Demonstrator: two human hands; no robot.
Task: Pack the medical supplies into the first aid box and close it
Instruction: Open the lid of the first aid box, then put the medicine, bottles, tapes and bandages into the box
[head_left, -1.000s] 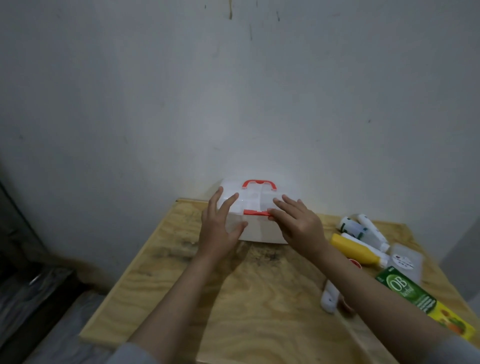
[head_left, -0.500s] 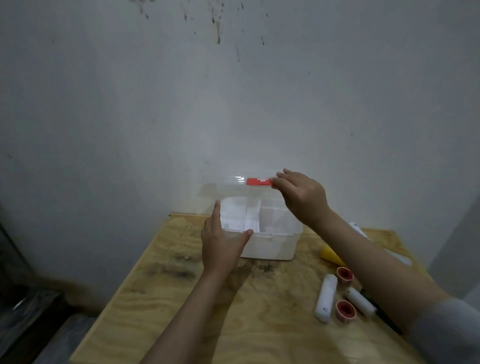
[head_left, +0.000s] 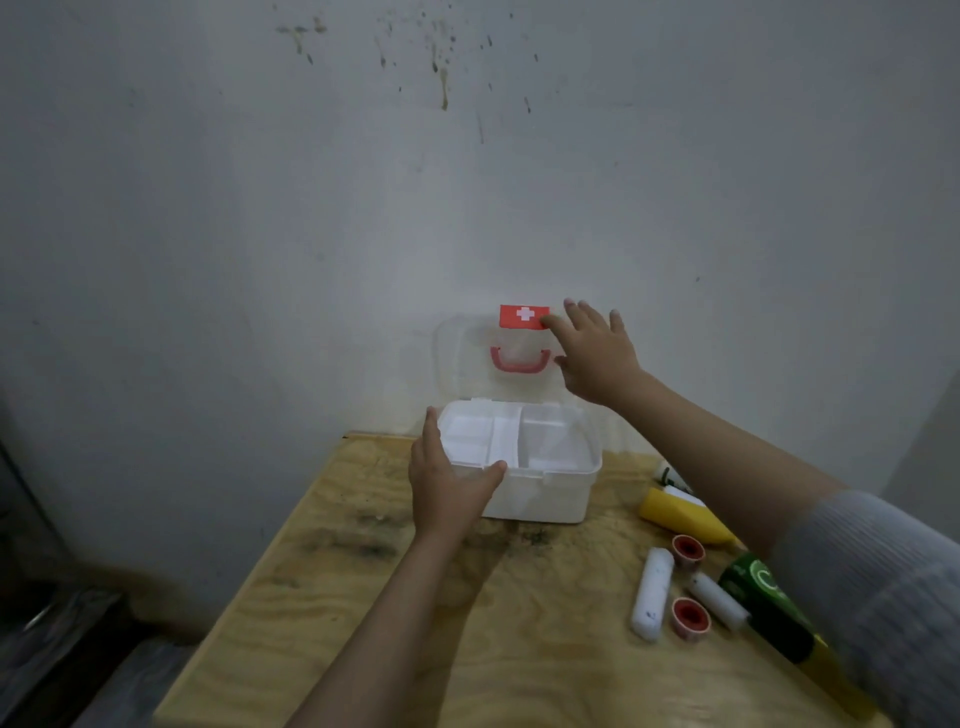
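The white first aid box (head_left: 540, 499) stands at the back of the wooden table, its divided inner tray exposed. Its clear lid (head_left: 467, 364), with a red handle and a red cross latch, stands upright against the wall. My left hand (head_left: 447, 478) grips the box's front left corner, thumb on the rim. My right hand (head_left: 592, 353) rests on the lid's right edge with fingers spread, thumb near the red latch. To the right lie a yellow bottle (head_left: 680, 514), two white rolls (head_left: 652, 592), two red-cored tape rolls (head_left: 690, 618) and a green and yellow carton (head_left: 763, 603).
The grey wall rises directly behind the box. The wooden table (head_left: 363, 597) drops off at its left edge toward a dark floor area. My right forearm and grey sleeve hide part of the supplies on the right.
The lid went from shut, to half raised, to fully upright against the wall, lifted by my right hand. My left hand stayed on the box's front left corner.
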